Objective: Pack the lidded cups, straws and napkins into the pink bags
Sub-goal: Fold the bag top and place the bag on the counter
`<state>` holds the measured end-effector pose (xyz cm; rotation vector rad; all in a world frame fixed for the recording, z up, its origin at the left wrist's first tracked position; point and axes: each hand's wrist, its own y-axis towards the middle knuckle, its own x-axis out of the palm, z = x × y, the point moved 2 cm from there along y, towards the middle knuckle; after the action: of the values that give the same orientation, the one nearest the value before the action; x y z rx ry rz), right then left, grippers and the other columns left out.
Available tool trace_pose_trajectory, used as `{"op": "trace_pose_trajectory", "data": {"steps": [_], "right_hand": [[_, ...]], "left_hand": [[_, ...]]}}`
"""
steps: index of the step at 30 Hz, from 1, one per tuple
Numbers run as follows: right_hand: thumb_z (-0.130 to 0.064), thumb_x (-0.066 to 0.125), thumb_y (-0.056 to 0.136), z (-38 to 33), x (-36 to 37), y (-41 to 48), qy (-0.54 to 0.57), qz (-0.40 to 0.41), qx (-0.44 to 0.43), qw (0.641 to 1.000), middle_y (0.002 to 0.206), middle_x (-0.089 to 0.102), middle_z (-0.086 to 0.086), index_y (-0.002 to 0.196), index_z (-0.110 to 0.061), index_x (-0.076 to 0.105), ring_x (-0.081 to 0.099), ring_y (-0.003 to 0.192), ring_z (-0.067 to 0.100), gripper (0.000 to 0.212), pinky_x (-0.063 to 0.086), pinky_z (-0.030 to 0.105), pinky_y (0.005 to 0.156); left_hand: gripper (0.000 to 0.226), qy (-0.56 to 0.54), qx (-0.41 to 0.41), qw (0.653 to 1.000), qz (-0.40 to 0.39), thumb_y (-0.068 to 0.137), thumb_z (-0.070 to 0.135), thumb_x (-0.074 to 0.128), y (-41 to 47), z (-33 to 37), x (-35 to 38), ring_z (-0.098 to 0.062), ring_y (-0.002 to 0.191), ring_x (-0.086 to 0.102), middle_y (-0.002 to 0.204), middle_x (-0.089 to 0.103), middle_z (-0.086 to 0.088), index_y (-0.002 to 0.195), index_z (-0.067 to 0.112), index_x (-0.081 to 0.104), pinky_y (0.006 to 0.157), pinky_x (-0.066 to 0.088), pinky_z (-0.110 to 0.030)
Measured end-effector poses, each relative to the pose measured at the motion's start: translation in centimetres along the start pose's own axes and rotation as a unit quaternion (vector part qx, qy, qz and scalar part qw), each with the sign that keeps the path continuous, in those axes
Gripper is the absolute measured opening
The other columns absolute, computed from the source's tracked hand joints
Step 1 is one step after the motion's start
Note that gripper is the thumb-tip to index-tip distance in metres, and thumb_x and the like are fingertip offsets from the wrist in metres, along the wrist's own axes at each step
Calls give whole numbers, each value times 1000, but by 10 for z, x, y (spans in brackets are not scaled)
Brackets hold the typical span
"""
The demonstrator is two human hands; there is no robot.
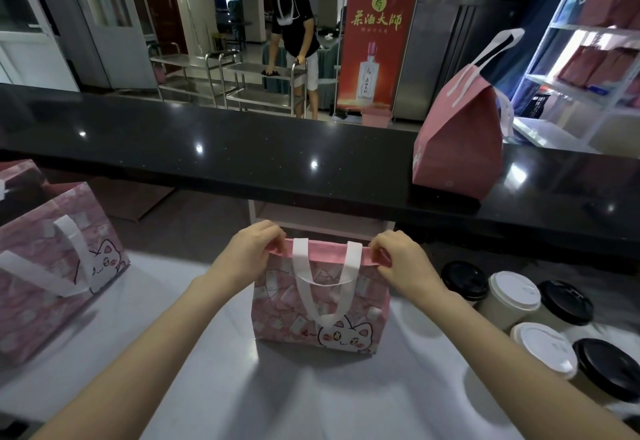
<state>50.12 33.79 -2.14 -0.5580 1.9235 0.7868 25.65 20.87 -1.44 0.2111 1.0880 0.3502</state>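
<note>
Across the far side: long glossy black stone counter [242,148], spanning L to R. On its R end, upright pink bag w/ white strap handles [457,134], top folded shut. Beyond the counter, tall red banner w/ bottle picture [377,37] and steel trolleys [263,79], w/ a person [298,23] bent over one. Nearer, white tabletop [207,353]. At its L edge, second pink cat-print bag w/ white handle [52,266], well apart from both hands. At R, just beside the right forearm, cluster of five lidded paper cups [562,301]: three black lids, two white, apart from the centre bag. At centre, upright pink cat-print fabric bag w/ white loop handle [318,301], cat face toward camera. Gripped at the top rim, both ends: left hand [252,252] pinching the L corner, right hand [401,263] pinching the R corner, fingers curled over the pink edge. Bag mouth between the two hands; inside not visible.
</note>
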Motion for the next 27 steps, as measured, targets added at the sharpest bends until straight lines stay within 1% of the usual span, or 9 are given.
{"op": "trace_pose_trajectory", "data": {"steps": [6,8,10,12,14,17,22,25,27], "right_hand": [[-14,70,81,4,-11,1,17,-38,-11,999,101,64,-9,98,-19,69,54,94,10,19,45,24,83],[-12,68,82,5,-15,1,21,-36,5,999,95,67,-6,96,-20,69,59,90,12,16,50,28,82],[-8,68,81,4,-16,1,23,-26,25,999,88,68,-2,91,-19,62,62,84,18,16,54,36,76],[-5,68,79,1,-16,3,36,-16,47,998,83,67,-2,86,-21,53,64,79,18,23,55,39,72],[2,65,78,0,-15,6,55,-4,67,996,76,65,-5,81,-22,48,64,75,13,29,56,39,70],[8,61,76,1,-16,11,74,-6,80,994,71,63,-6,79,-22,49,65,74,8,33,57,39,71],[0,67,82,7,-19,17,109,-84,86,987,96,67,-3,113,-25,59,65,92,11,41,56,34,86],[-8,74,80,6,-29,24,114,-108,70,985,111,64,-5,119,-26,62,60,102,8,44,51,25,89],[-5,65,84,0,-35,30,113,-99,47,987,116,65,-8,120,-25,63,58,105,3,41,44,15,86]], "left_hand": [[23,26,-12,999,-38,86,10,65,-4,-8,0,-10,91,61,103,65,6,108,17,67,78,53,-18],[17,25,-7,999,-30,85,16,69,-4,-7,-2,-9,86,62,96,66,7,101,19,67,74,51,-15],[12,45,3,999,-4,85,14,70,-2,-3,0,-14,80,64,89,68,3,94,18,62,71,55,-24],[23,34,-15,999,18,85,12,70,0,0,4,-17,75,64,85,68,0,93,20,50,66,57,-29],[32,6,-39,999,27,85,11,69,1,1,8,-15,73,64,83,67,0,94,24,42,62,55,-24],[32,-12,-58,998,25,87,8,67,2,0,13,-14,78,64,87,66,2,99,27,45,66,56,-22],[44,-26,-53,998,-31,87,11,68,6,1,7,-11,89,63,96,62,9,124,28,53,78,56,-22],[39,-61,-63,995,-52,85,15,71,10,0,-4,-8,95,62,101,61,12,119,30,59,77,54,-17],[31,-82,-67,993,-48,89,12,65,14,0,-9,-4,96,61,101,62,14,113,31,61,75,50,-12]]}}
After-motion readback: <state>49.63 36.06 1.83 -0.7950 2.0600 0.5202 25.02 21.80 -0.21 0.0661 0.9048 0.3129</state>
